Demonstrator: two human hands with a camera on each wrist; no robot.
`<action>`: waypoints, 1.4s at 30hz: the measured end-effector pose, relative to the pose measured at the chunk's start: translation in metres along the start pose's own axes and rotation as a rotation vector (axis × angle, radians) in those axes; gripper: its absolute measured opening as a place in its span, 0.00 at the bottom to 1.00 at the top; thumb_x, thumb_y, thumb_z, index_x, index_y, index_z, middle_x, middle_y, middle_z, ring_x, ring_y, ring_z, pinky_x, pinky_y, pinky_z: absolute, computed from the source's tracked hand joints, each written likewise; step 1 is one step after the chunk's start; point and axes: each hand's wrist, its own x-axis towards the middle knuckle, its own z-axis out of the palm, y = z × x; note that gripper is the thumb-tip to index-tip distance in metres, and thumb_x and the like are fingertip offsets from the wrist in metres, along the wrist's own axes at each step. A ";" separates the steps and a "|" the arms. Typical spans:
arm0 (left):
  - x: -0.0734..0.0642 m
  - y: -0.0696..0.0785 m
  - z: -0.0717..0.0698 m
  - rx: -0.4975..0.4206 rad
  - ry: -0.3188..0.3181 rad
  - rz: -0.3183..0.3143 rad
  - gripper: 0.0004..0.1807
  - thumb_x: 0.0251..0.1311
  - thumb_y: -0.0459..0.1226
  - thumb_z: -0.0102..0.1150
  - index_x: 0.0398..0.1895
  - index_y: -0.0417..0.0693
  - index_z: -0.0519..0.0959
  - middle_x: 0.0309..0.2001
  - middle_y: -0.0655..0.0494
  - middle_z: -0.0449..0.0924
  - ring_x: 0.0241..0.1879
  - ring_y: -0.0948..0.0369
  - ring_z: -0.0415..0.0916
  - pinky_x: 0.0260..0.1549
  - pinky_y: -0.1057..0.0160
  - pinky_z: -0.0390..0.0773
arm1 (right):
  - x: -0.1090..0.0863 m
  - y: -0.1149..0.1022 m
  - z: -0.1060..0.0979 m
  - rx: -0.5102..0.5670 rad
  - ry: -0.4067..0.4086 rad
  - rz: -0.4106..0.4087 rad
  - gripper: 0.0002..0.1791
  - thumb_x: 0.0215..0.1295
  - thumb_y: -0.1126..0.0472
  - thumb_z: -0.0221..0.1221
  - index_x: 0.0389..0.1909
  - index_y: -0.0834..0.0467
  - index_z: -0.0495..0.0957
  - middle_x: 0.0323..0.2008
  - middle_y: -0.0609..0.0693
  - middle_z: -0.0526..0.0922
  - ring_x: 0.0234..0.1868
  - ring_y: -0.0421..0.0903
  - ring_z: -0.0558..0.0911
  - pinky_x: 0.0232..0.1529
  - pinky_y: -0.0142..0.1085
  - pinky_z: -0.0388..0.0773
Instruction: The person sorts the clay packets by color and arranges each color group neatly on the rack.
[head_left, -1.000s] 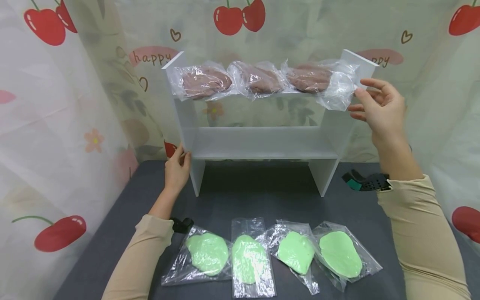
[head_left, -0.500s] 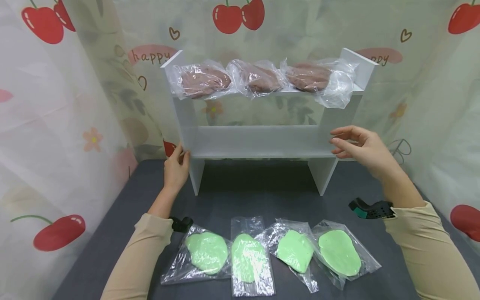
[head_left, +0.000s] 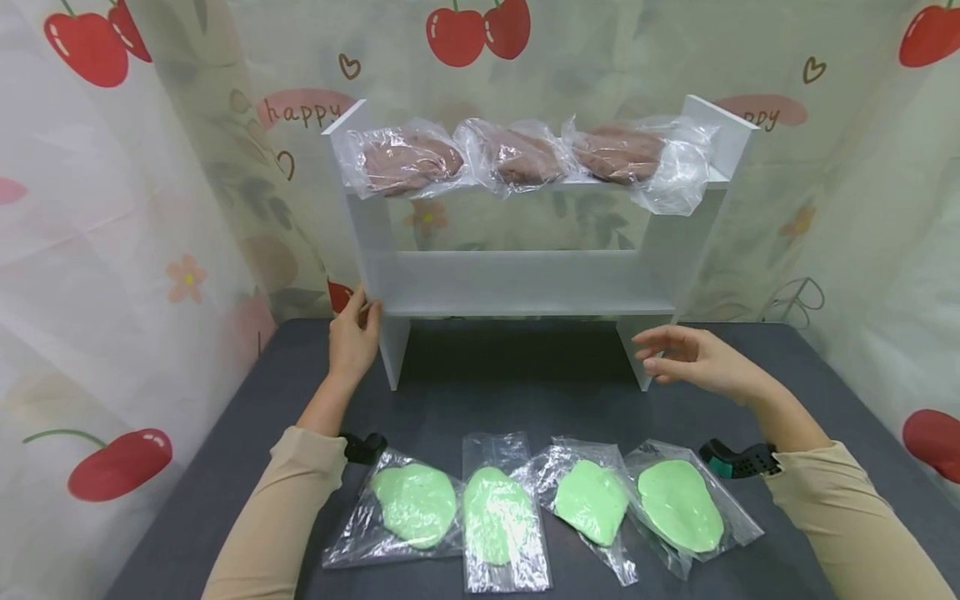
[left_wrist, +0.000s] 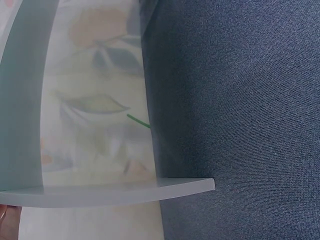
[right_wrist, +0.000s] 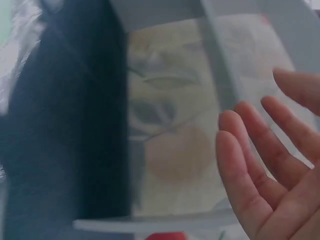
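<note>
My left hand [head_left: 352, 339] holds the left side panel of a small white shelf rack [head_left: 517, 287], thumb at its front edge. In the left wrist view only a bit of that hand [left_wrist: 9, 222] shows beside the panel. Near the rack's right leg, my right hand [head_left: 693, 360] hovers with loosely bent fingers and nothing in them. The right wrist view shows its fingers [right_wrist: 240, 170] spread apart. Three brown dough-like lumps in clear bags lie on the top board: a left one [head_left: 412, 162], a middle one [head_left: 521, 158] and a right one [head_left: 618, 154].
Several flat light-green dough-like pieces in clear bags, including a leftmost one [head_left: 416, 504] and a rightmost one [head_left: 678, 504], lie in a row at the front of the dark table [head_left: 225, 467]. A cherry-print curtain [head_left: 150, 275] surrounds the table at the back and sides.
My right hand has let go of the right brown lump's bag and come down from the top board to the rack's right leg. The left hand stays on the left panel.
</note>
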 end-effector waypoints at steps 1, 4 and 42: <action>0.000 0.000 0.000 -0.001 0.000 0.001 0.25 0.68 0.36 0.47 0.69 0.51 0.63 0.61 0.42 0.72 0.55 0.47 0.75 0.49 0.49 0.78 | -0.001 0.005 0.002 -0.007 -0.026 0.001 0.24 0.66 0.59 0.55 0.61 0.62 0.66 0.49 0.44 0.77 0.45 0.34 0.81 0.44 0.33 0.80; 0.000 0.000 0.000 0.003 -0.002 -0.003 0.25 0.68 0.36 0.47 0.69 0.52 0.63 0.62 0.43 0.71 0.56 0.47 0.75 0.49 0.48 0.78 | -0.002 0.018 0.008 -0.031 -0.120 -0.001 0.26 0.65 0.59 0.56 0.62 0.63 0.65 0.53 0.57 0.75 0.47 0.34 0.80 0.45 0.33 0.79; 0.000 0.000 0.000 0.017 -0.009 -0.028 0.25 0.69 0.37 0.46 0.68 0.53 0.63 0.61 0.44 0.72 0.56 0.48 0.75 0.50 0.48 0.77 | -0.026 0.101 0.034 -0.109 -0.455 -0.050 0.37 0.52 0.61 0.68 0.62 0.66 0.64 0.47 0.58 0.67 0.40 0.43 0.66 0.36 0.34 0.66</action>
